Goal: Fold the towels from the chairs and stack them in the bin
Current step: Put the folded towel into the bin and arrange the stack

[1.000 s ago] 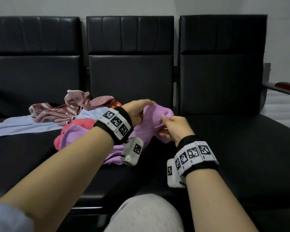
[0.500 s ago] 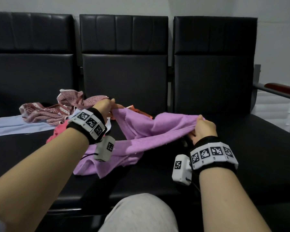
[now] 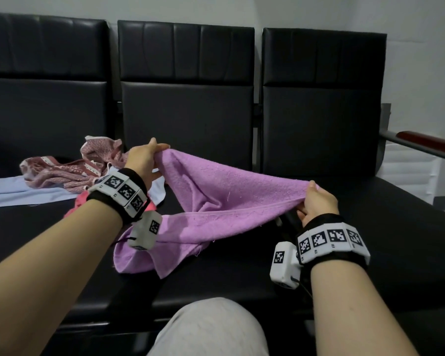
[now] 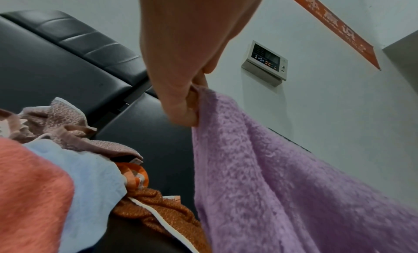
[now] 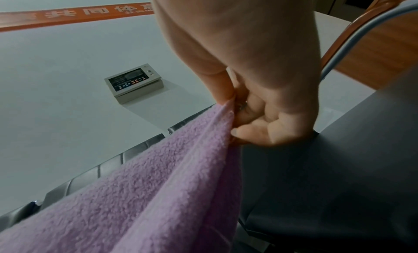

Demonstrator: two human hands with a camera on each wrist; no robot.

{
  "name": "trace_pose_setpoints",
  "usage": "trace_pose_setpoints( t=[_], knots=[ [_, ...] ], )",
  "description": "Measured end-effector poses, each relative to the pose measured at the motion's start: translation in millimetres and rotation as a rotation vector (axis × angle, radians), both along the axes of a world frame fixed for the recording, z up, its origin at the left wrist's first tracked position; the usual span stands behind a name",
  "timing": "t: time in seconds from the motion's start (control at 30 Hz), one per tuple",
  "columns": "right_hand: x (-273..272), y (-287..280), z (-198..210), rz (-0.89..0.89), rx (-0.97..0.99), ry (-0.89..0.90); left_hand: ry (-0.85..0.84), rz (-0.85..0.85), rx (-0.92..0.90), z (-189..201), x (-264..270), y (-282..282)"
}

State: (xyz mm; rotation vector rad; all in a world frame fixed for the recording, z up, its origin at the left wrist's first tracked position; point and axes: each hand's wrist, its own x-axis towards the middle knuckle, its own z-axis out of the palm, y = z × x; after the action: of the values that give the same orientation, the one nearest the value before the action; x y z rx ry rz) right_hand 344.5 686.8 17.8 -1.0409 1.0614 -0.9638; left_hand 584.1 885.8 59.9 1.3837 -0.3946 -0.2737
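Observation:
A purple towel point(image 3: 216, 199) hangs stretched between my two hands above the middle black chair seat point(image 3: 229, 268). My left hand point(image 3: 145, 156) pinches its upper left corner, seen close in the left wrist view point(image 4: 187, 103) with the purple towel point(image 4: 294, 185) falling away below. My right hand point(image 3: 316, 199) pinches the opposite corner lower at the right, and the right wrist view shows the right hand point(image 5: 239, 113) curled round the purple towel's point(image 5: 158, 194) edge. The towel's lower part sags and bunches on the seat. No bin is in view.
More towels lie heaped on the left seat: a red patterned one point(image 3: 62, 170), a light blue one point(image 3: 16, 191), a pink one point(image 3: 80, 204) and an orange one point(image 4: 158, 208). The right chair seat point(image 3: 396, 227) has an armrest point(image 3: 427, 142) beside it. My knee point(image 3: 211, 330) is below.
My hands have drawn apart, the left rising and the right moving rightward, so the purple towel went from bunched on the pile to spread taut between them.

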Motion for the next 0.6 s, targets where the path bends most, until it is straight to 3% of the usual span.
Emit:
trace_pose_setpoints(
  t=[0.23,0.6],
  knots=[
    [-6,-3,-1,-0.012,-0.033,-0.016,-0.156,0.016,-0.01,5,5,-2],
    [-6,-6,3,0.002,-0.038,0.067,-0.157,-0.091,-0.009,7,11,4]
  ],
)
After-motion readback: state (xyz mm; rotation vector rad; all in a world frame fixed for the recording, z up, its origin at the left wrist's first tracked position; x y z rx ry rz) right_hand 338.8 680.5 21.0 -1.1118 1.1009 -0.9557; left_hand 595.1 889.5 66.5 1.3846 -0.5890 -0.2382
